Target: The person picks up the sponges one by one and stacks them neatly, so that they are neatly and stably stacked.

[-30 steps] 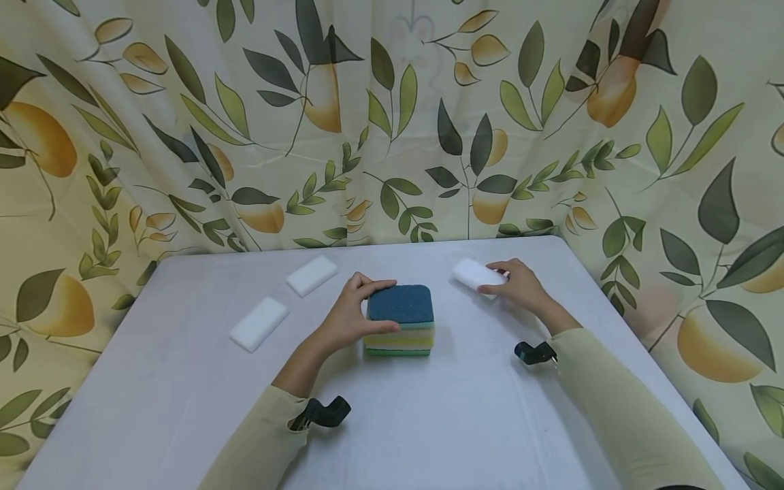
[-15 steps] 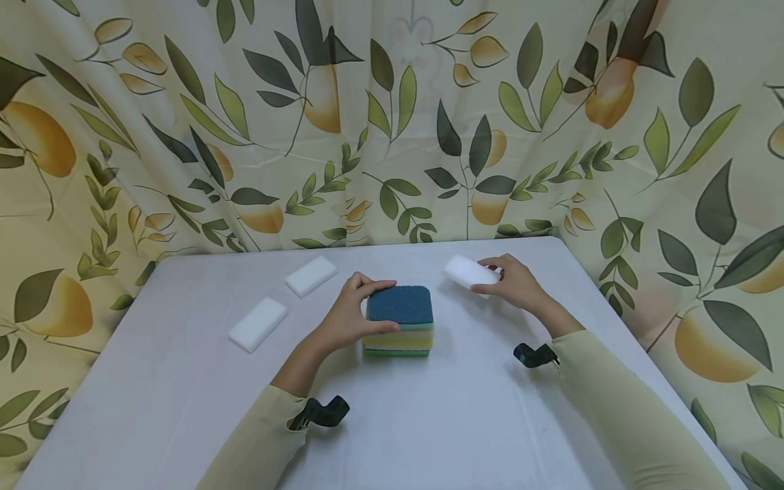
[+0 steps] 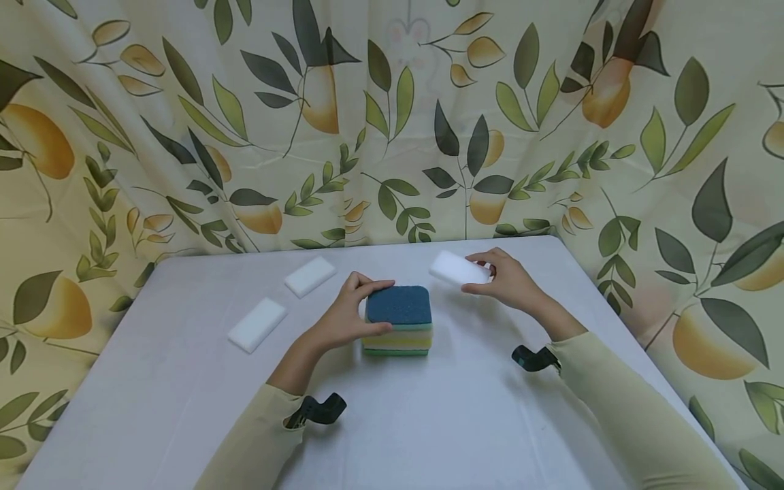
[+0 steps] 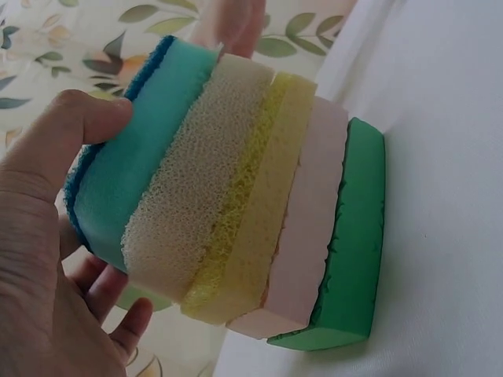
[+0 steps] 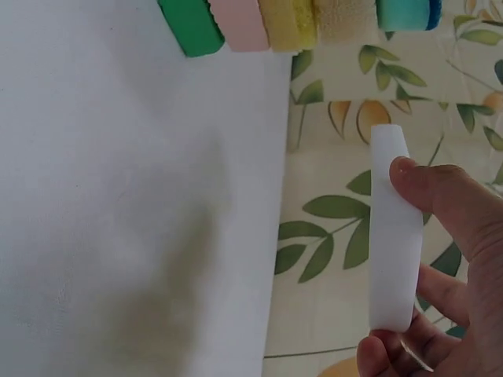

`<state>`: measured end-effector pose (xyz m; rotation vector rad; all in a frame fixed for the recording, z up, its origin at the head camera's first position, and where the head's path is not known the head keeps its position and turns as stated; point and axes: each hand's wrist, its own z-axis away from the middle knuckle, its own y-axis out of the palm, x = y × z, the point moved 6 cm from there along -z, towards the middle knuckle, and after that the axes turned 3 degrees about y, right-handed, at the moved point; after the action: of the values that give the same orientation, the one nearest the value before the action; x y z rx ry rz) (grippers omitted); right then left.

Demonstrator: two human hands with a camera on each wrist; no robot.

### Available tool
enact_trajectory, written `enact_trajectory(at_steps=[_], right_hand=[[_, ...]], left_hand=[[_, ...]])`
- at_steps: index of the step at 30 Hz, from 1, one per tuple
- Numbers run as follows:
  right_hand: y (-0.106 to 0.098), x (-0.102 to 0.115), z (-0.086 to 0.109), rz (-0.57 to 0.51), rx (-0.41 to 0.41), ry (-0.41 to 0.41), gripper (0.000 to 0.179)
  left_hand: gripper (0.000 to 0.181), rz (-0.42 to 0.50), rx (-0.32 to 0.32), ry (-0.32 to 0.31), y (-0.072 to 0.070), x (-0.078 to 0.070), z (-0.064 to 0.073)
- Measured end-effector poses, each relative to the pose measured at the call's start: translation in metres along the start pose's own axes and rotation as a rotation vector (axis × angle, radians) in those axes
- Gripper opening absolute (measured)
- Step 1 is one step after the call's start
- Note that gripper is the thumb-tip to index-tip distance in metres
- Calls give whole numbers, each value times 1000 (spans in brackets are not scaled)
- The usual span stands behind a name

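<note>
Near the middle of the table stands a stack of sponges. Its top is a teal sponge with a dark blue scouring face (image 3: pixel 399 305). Below it, in the left wrist view, come a beige porous sponge (image 4: pixel 192 173), a yellow one (image 4: pixel 271 188), a pale pink one (image 4: pixel 305 212) and a green one (image 4: pixel 357 236). My left hand (image 3: pixel 337 316) grips the teal sponge at its left side, thumb near, fingers on the far side. To the right, my right hand (image 3: pixel 511 282) pinches a white sponge block (image 3: pixel 456 267) by its right end, raised above the table.
Two more white sponge blocks lie flat left of the stack, one farther back (image 3: pixel 310 276) and one nearer (image 3: pixel 257 325). A white cloth covers the table (image 3: pixel 441 422). Behind it hangs a leaf-and-fruit patterned curtain (image 3: pixel 392 136).
My right hand has moved left and slightly away from me with the white sponge block, bringing it closer to the stack. My left hand has stayed on the stack.
</note>
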<state>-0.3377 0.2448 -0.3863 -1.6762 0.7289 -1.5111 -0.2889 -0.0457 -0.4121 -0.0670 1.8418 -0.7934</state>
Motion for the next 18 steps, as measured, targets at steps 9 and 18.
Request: enact_trajectory(at_steps=[9, 18], right_hand=[[-7, 19, 12, -17, 2, -62, 67], [-15, 40, 25, -17, 18, -118, 66]], left_hand=[[73, 20, -8, 0, -1, -1, 1], [73, 3, -29, 27, -2, -1, 2]])
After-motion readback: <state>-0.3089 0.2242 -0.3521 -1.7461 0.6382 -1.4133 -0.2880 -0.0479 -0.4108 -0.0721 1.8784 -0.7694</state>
